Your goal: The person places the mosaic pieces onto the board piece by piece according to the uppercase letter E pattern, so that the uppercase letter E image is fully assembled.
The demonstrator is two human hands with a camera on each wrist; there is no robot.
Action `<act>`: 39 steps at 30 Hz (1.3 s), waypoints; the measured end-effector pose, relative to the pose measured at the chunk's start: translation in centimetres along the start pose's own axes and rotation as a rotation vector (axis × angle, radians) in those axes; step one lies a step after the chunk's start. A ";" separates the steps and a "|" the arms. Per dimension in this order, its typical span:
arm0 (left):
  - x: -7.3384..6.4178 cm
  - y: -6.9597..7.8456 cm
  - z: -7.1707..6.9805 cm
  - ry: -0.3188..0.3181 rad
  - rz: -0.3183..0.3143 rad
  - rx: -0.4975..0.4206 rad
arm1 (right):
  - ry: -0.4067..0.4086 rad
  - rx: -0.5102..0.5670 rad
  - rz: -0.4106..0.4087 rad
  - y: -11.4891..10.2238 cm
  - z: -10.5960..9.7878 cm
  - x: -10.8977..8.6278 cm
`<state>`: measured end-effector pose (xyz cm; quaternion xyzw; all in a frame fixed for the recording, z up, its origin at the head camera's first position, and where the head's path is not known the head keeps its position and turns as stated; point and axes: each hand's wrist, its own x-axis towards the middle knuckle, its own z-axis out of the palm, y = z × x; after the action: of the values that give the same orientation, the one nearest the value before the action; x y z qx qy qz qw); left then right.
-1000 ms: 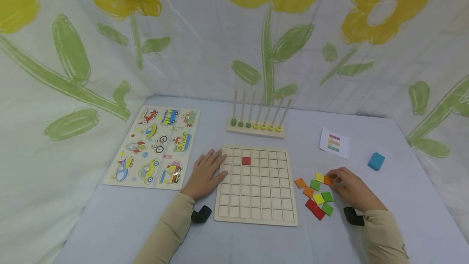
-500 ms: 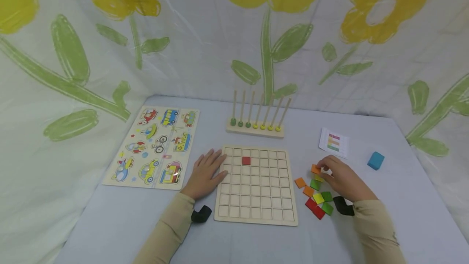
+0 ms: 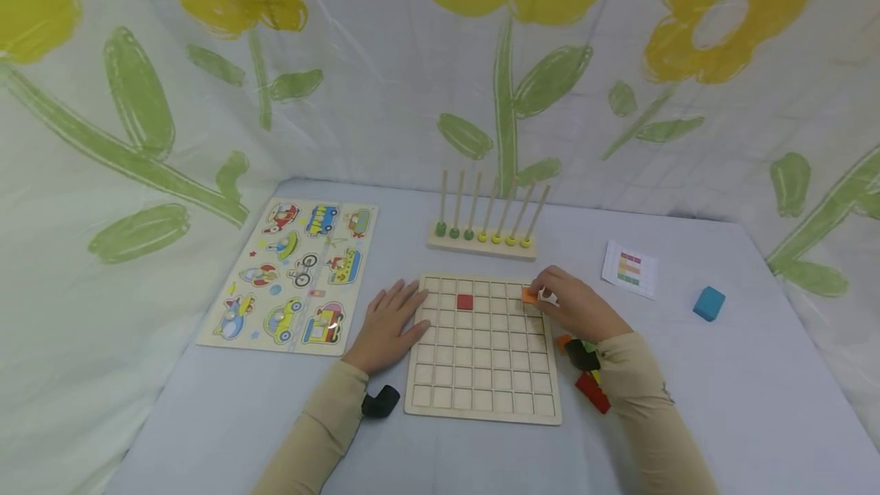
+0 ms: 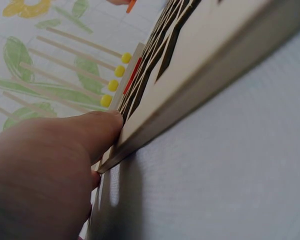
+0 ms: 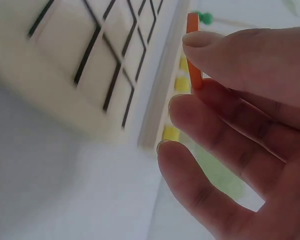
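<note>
My right hand [image 3: 577, 305] pinches an orange square tile [image 3: 528, 295] between thumb and fingers, over the far right corner of the wooden grid board [image 3: 483, 417]. The right wrist view shows that orange tile [image 5: 194, 55] edge-on, held above the board. A single red tile [image 3: 464, 302] sits in a cell of the second row. My left hand [image 3: 390, 327] lies flat with fingers spread at the board's left edge. Its thumb touches the board's rim in the left wrist view, where the left hand [image 4: 55, 165] fills the lower left.
Loose tiles, such as a red one [image 3: 593, 393], lie right of the board, partly hidden by the right wrist. Behind stands a peg rack [image 3: 481, 245] with green and yellow beads. A picture puzzle [image 3: 289, 273], a printed card [image 3: 629, 269] and a blue block [image 3: 709, 303] surround it.
My right hand has picked the orange tile out of the loose tiles and carried it left to the board's far right corner. The left hand has stayed in place.
</note>
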<state>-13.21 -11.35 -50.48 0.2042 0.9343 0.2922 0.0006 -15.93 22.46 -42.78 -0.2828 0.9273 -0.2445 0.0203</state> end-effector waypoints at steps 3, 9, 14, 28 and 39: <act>0.0 0.0 0.0 -0.006 -0.002 0.004 | -0.035 0.023 -0.008 -0.5 0.9 1.2; 0.0 0.2 -0.1 -0.012 -0.005 0.006 | -0.110 0.019 -0.027 -1.3 2.6 3.1; -0.1 0.2 -0.2 -0.011 -0.008 0.005 | -0.128 -0.009 -0.035 -1.9 3.3 4.2; 0.0 0.3 -0.4 -0.003 -0.007 0.003 | -0.175 -0.107 -0.079 -3.1 3.8 5.1; 0.0 0.3 -0.3 0.017 0.012 0.001 | -0.147 -0.105 -0.101 -3.4 4.0 5.1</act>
<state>-13.10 -11.31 -50.05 0.2075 0.9332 0.2933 -0.0091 -17.77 15.56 -44.21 -0.3470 0.9194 -0.1747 0.0613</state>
